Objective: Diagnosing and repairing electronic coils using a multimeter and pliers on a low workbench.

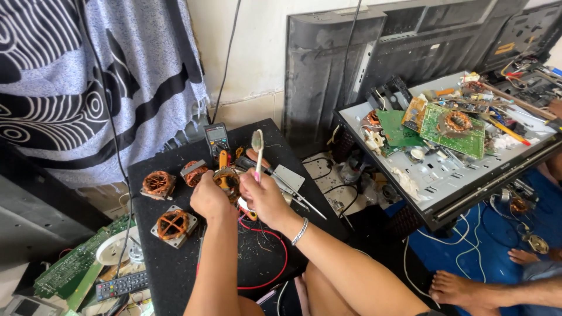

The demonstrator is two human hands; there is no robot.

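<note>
My left hand (pixel 209 198) grips a copper-wound coil part (pixel 226 180) above a black tabletop (pixel 175 263). My right hand (pixel 261 196), with a bead bracelet at the wrist, holds a toothbrush (pixel 257 146) upright, its bristle head pointing up beside the coil. A black multimeter (pixel 217 138) with an orange-handled tool lies just behind the hands. Red wire (pixel 280 237) loops across the tabletop under my right forearm.
Three more copper coils (pixel 158 184) (pixel 193 173) (pixel 172 225) lie left of my hands. A metal bracket (pixel 289 178) sits to the right. Green circuit boards (pixel 452 127) cover an opened television panel at right. A remote control (pixel 121 285) lies lower left. Another person's foot (pixel 459 288) rests lower right.
</note>
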